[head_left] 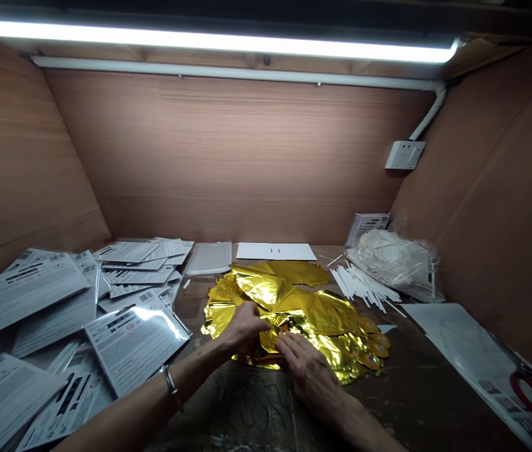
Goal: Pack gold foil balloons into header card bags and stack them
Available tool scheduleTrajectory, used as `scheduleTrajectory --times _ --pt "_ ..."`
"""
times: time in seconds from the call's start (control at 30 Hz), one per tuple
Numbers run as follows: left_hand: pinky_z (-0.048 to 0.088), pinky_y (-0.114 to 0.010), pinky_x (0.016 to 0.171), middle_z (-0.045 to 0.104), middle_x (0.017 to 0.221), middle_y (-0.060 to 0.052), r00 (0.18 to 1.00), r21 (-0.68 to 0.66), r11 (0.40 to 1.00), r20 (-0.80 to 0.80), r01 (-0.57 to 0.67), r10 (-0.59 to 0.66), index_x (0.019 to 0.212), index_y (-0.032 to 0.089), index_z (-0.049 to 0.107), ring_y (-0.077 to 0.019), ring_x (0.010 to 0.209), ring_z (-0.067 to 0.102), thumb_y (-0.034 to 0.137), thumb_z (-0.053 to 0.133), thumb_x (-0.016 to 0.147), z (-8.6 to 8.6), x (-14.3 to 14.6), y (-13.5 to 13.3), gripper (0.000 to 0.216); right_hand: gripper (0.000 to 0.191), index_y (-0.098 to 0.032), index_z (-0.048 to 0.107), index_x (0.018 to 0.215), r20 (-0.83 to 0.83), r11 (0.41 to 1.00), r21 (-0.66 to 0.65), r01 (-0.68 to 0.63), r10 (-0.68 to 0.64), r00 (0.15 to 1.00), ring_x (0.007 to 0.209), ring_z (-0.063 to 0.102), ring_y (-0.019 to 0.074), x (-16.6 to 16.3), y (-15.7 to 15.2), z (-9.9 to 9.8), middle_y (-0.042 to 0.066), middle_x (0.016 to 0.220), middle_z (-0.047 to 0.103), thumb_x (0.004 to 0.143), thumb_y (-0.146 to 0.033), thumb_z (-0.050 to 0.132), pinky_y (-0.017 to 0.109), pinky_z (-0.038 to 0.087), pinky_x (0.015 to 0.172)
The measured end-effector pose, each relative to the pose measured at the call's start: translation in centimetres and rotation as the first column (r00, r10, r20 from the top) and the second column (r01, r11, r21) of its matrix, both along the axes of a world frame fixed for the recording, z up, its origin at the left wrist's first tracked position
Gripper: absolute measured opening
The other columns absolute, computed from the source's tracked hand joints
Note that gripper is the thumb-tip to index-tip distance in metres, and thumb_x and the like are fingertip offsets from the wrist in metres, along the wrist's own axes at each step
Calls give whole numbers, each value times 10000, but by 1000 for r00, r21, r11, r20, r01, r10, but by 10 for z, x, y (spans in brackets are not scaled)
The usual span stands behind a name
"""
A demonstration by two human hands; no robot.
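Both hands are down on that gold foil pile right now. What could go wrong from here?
The left hand and right hand press on crinkled gold foil; it may crease or tear. The packets stacked loosely by the left forearm could slide if nudged. The white sticks lie close to the foil and might scatter.

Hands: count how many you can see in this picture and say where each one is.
2. The left hand rests on the near left edge of the gold foil; the right hand presses its near edge, close beside the left. None seems hidden.
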State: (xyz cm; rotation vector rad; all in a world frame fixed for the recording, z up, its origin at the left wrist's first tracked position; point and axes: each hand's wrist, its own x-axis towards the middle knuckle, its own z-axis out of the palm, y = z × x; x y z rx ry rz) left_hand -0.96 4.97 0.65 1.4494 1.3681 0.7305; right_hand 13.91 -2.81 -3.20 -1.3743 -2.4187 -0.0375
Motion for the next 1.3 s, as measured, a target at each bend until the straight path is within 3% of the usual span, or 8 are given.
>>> scheduleTrajectory --times 0.07,0.17,0.23,0.33,0.63,0.77,0.9,1.3 --pt "374 -245 593 554 653 -15 977 268 940 -105 209 -187 689 174 543 -183 662 511 167 617 514 11 -9 -4 190 405 -86 484 1086 -16 1000 7 -16 16 1000 1028 442 212 1 2 0 116 1075 544 711 -23 342 352 321 929" --pt "319 -306 816 565 854 -58 725 517 509 -521 688 -451 816 188 542 -218 861 476 180 566 598 16 -17 -15 219 380 -107 502 1062 -73 999 -15 -33 32 997 1007 457 192 3 5 -2 103 1043 565 731 -31 333 349 325 925" --pt "268 -355 873 559 824 -63 546 457 302 -744 837 -386 836 168 521 -201 823 478 150 483 657 9 -17 -22 184 370 -126 502 1060 -104 998 -34 -52 48 993 1012 454 184 6 8 -2 95 1054 562 742 -40 335 355 322 925" --pt "226 -393 907 545 819 -73 419 382 215 -892 899 -168 909 115 480 -184 797 477 121 373 720 -10 -14 -29 218 322 -141 517 1029 -141 995 -63 -73 63 988 1003 462 171 11 11 0 89 1037 570 769 -73 340 340 340 910" --pt "361 -449 735 538 833 -161 391 423 273 -905 864 165 1077 -7 385 -232 728 518 120 369 708 -47 26 -75 390 177 -144 562 869 -131 955 296 21 19 991 882 485 224 20 -10 5 104 916 590 762 -136 421 420 384 775" --pt "411 -347 556 552 720 -94 426 370 313 -895 875 -130 823 91 508 -198 576 512 253 404 718 -8 41 -85 219 222 -154 536 626 -196 971 209 -111 153 969 666 490 149 32 -19 2 41 638 560 797 -147 395 272 439 595" --pt "387 -221 611 567 704 -20 490 384 305 -704 872 -514 791 159 529 -119 615 507 265 299 820 23 28 -56 256 208 -167 567 844 -151 964 103 -247 260 954 837 482 147 49 -18 7 45 832 594 821 -140 362 244 444 694" --pt "355 -214 734 535 879 7 537 336 434 -339 836 -773 893 182 533 -130 793 463 291 386 803 -3 3 -35 203 195 -160 589 828 -93 970 180 -165 184 979 736 485 172 52 -31 7 52 742 606 788 -121 402 333 389 669"
